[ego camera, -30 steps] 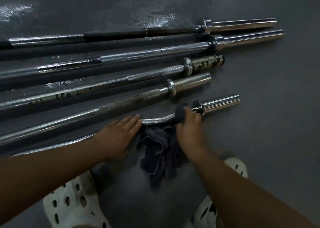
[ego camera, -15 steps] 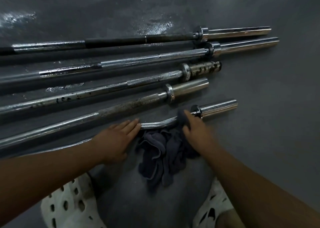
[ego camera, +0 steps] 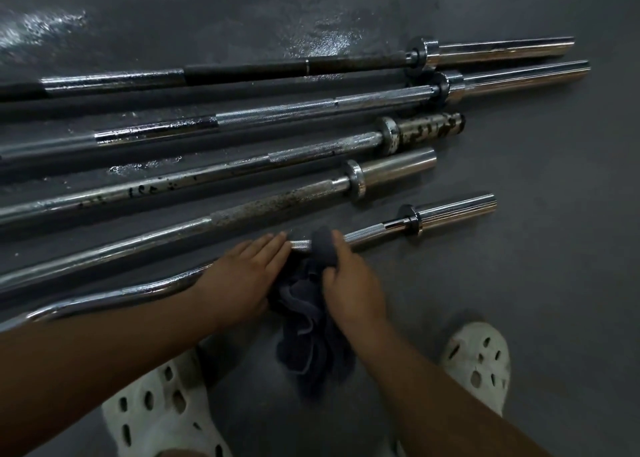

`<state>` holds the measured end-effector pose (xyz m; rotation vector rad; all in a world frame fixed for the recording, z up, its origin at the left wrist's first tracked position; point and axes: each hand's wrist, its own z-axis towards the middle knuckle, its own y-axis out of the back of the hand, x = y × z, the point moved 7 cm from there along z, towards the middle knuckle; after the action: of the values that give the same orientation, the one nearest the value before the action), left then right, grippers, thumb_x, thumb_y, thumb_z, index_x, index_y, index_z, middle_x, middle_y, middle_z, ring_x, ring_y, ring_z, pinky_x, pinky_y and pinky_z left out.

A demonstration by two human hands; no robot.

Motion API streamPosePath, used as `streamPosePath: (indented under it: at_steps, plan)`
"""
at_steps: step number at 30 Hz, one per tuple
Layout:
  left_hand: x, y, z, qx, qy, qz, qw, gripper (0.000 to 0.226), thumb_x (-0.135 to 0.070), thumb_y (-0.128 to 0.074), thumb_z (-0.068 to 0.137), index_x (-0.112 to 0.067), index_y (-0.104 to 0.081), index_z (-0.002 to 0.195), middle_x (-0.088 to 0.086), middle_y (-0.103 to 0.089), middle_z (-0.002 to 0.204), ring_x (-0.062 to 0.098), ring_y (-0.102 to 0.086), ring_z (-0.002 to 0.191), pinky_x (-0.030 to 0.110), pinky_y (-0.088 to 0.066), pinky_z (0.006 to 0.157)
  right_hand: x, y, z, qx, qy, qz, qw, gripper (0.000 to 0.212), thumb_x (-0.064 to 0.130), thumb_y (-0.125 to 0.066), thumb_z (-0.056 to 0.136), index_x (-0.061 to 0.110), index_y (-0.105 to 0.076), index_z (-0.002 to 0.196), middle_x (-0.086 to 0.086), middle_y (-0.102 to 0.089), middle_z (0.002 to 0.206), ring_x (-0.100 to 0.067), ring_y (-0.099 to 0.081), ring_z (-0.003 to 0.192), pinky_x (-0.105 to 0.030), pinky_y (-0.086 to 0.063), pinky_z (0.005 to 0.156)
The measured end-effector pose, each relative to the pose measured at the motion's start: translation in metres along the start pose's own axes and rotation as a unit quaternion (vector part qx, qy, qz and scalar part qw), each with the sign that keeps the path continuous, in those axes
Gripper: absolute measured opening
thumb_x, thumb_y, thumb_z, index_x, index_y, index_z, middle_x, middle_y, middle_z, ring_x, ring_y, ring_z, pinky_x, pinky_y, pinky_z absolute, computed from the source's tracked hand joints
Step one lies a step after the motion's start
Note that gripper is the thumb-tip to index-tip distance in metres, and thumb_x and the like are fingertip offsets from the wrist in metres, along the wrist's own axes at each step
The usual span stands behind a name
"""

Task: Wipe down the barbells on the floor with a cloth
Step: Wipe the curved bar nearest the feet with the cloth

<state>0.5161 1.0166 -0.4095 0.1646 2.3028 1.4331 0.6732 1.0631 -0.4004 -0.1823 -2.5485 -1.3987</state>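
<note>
1. Five barbells lie on the grey floor (ego camera: 554, 283): one curved curl bar (ego camera: 450, 211) lowest in the frame, and four straight barbells (ego camera: 277, 110) above it.
2. All five have their long axes running from lower left to upper right. Their sleeved ends point right, and their left ends are cut off by the frame edge.
3. One dark grey cloth (ego camera: 308, 332) wraps over the curl bar's shaft at frame centre, with the rest bunched on the floor below.
4. The right hand (ego camera: 353, 283) clamps the cloth around the shaft, fingers curled.
5. The left hand (ego camera: 242, 283) rests flat on the same bar just left of the cloth, fingers straight and together.
6. Two white perforated clogs (ego camera: 481, 363) show at the bottom edge.
7. Wet patches (ego camera: 41, 23) glint at upper left.
</note>
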Motion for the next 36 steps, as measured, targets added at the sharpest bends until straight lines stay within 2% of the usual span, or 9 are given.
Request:
streamPosePath:
  at_steps: [2, 7, 10, 14, 19, 22, 26, 31, 36]
  plan:
    - [0.002, 0.000, -0.003, 0.001, -0.001, 0.000, 1.000, 0.091, -0.030, -0.079, 0.057, -0.001, -0.052, 0.138, 0.021, -0.051, 0.143, 0.033, -0.059, 0.123, 0.042, -0.051, 0.099, 0.014, -0.011, -0.001, 0.043, 0.057, -0.019, 0.997, 0.075, 0.026, -0.047, 0.091, 0.048, -0.008, 0.152, -0.012, -0.061, 0.121, -0.036, -0.063, 0.104, -0.043, -0.050, 0.087]
    - [0.003, -0.007, -0.017, 0.002, 0.002, 0.026, 1.000, 0.073, -0.031, -0.042, 0.077, 0.003, -0.048, 0.141, 0.025, -0.042, 0.149, 0.037, -0.051, 0.131, 0.046, -0.048, 0.102, -0.079, 0.041, 0.032, -0.082, -0.169, 0.073, 0.979, 0.064, 0.015, -0.044, 0.090, 0.042, -0.035, 0.147, -0.019, -0.061, 0.125, -0.039, -0.061, 0.108, -0.044, -0.050, 0.093]
    - [-0.002, -0.010, -0.015, 0.008, 0.008, 0.046, 0.999, 0.079, -0.034, -0.034, 0.072, 0.006, -0.049, 0.139, 0.028, -0.040, 0.149, 0.041, -0.049, 0.131, 0.049, -0.046, 0.103, -0.032, 0.024, 0.020, -0.067, -0.096, 0.030, 0.993, 0.060, 0.014, -0.043, 0.093, 0.038, -0.037, 0.148, -0.018, -0.055, 0.126, -0.040, -0.060, 0.106, -0.044, -0.050, 0.089]
    - [-0.002, -0.008, -0.015, -0.002, 0.000, 0.054, 0.999, 0.080, -0.035, -0.038, 0.071, 0.005, -0.048, 0.140, 0.028, -0.040, 0.149, 0.039, -0.049, 0.132, 0.047, -0.046, 0.104, -0.009, 0.009, 0.018, 0.026, 0.032, -0.038, 0.998, 0.066, 0.017, -0.044, 0.092, 0.045, -0.025, 0.149, -0.015, -0.053, 0.129, -0.039, -0.061, 0.106, -0.044, -0.051, 0.090]
    - [0.002, -0.007, -0.016, -0.004, -0.004, 0.039, 0.999, 0.088, -0.039, -0.059, 0.064, 0.002, -0.048, 0.142, 0.024, -0.043, 0.149, 0.035, -0.052, 0.131, 0.044, -0.048, 0.101, -0.084, 0.058, 0.036, -0.043, -0.143, -0.021, 0.989, 0.067, 0.015, -0.043, 0.088, 0.044, -0.031, 0.147, -0.020, -0.058, 0.123, -0.040, -0.061, 0.107, -0.042, -0.049, 0.090]
    - [-0.001, -0.008, -0.013, 0.005, 0.001, 0.030, 1.000, 0.100, -0.039, -0.075, 0.053, 0.003, -0.049, 0.140, 0.025, -0.046, 0.146, 0.036, -0.055, 0.127, 0.044, -0.050, 0.098, -0.010, 0.010, 0.019, 0.056, -0.016, -0.049, 0.997, 0.071, 0.020, -0.046, 0.097, 0.039, -0.011, 0.155, -0.023, -0.046, 0.134, -0.039, -0.062, 0.104, -0.041, -0.049, 0.088]
    - [0.002, -0.004, -0.015, -0.020, -0.007, 0.013, 1.000, 0.083, -0.039, -0.054, 0.069, 0.003, -0.048, 0.141, 0.024, -0.046, 0.146, 0.034, -0.056, 0.127, 0.042, -0.050, 0.099, 0.016, -0.015, 0.017, 0.075, 0.104, -0.039, 0.991, 0.053, 0.029, -0.042, 0.100, 0.044, -0.025, 0.148, -0.020, -0.054, 0.127, -0.038, -0.062, 0.104, -0.042, -0.051, 0.091]
    - [0.005, -0.006, -0.015, -0.030, -0.010, 0.003, 1.000, 0.085, -0.040, -0.038, 0.069, 0.002, -0.047, 0.142, 0.022, -0.045, 0.148, 0.033, -0.054, 0.129, 0.042, -0.050, 0.100, -0.057, 0.024, 0.026, -0.058, -0.117, 0.036, 0.991, 0.059, 0.016, -0.042, 0.099, 0.032, -0.025, 0.154, -0.026, -0.055, 0.124, -0.043, -0.061, 0.102, -0.042, -0.048, 0.087]
    - [0.005, -0.008, -0.014, -0.013, -0.012, 0.003, 1.000, 0.096, -0.032, -0.075, 0.057, 0.002, -0.047, 0.142, 0.023, -0.046, 0.147, 0.034, -0.056, 0.127, 0.042, -0.053, 0.097, 0.028, -0.020, 0.002, 0.124, 0.115, -0.033, 0.985, 0.065, 0.018, -0.041, 0.095, 0.044, -0.018, 0.151, -0.021, -0.048, 0.136, -0.040, -0.060, 0.111, -0.043, -0.049, 0.093]
